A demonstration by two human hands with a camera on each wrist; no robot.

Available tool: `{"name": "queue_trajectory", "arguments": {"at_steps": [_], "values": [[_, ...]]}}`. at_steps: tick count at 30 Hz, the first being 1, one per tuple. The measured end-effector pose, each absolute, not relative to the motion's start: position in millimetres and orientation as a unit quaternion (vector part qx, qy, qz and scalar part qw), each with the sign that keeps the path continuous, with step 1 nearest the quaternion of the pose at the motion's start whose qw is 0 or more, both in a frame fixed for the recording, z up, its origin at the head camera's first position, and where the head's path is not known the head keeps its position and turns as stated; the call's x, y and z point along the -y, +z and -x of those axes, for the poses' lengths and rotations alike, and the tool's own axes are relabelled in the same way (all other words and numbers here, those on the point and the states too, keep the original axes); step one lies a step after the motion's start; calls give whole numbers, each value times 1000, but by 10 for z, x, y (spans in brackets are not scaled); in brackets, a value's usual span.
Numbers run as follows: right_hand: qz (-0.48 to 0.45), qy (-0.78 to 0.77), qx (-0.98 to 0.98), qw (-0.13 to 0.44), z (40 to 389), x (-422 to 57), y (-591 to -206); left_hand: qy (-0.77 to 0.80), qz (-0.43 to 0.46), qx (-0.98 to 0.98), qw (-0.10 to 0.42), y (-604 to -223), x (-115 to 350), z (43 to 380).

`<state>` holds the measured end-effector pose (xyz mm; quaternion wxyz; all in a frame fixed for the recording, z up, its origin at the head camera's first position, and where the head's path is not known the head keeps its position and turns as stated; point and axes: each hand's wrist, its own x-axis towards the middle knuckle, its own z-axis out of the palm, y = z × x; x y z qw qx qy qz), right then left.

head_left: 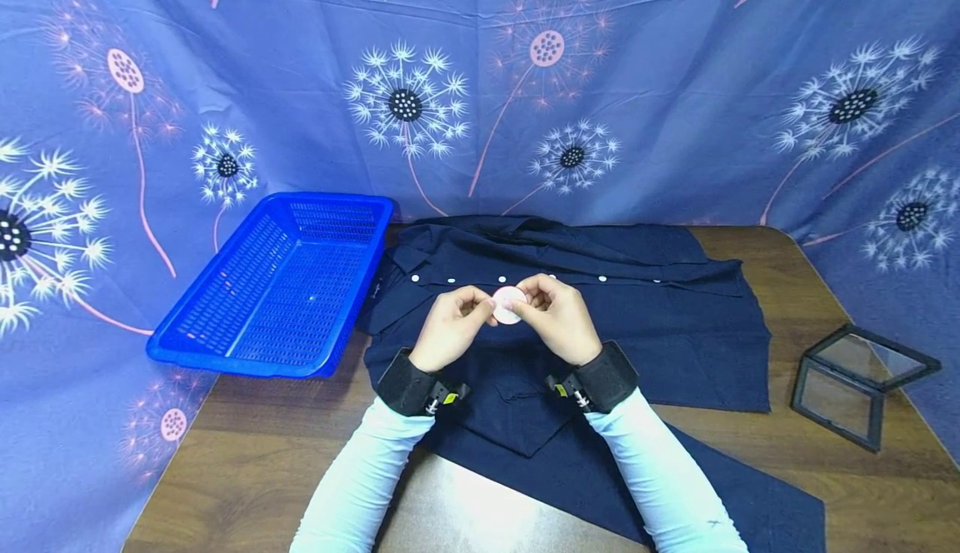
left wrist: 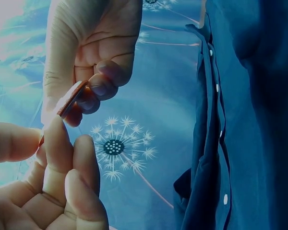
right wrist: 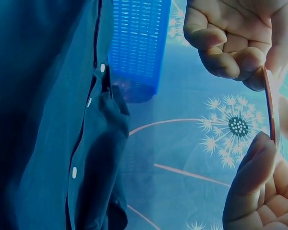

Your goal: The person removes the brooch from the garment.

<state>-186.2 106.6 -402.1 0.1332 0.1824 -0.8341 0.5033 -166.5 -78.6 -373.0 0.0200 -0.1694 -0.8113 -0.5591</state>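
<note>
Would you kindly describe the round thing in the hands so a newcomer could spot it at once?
Start at the dark navy cloth garment spread across the brown wooden table. Above it, the left hand and right hand pinch a thin, round, reddish-edged white disc. It is far larger than the small white buttons on that garment.

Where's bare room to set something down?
Brown wooden tabletop lies bare between the blue plastic basket and pale-blue left sleeve, and between the navy cloth shirt and black hinged frame. The middle is crowded: left hand and right hand hold a round white disc above the shirt.
</note>
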Motion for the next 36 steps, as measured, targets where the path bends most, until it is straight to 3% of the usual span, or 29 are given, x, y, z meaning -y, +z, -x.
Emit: {"name": "queue_trajectory", "arguments": {"at_steps": [32,36], "values": [[-185,515,827,131,1830,-1078,-3987,-577,180,797,6,-3709,811,1653],[-189,519,822,136,1834,-1081,-3993,-580,176,796,4,-3837,821,1740]]}}
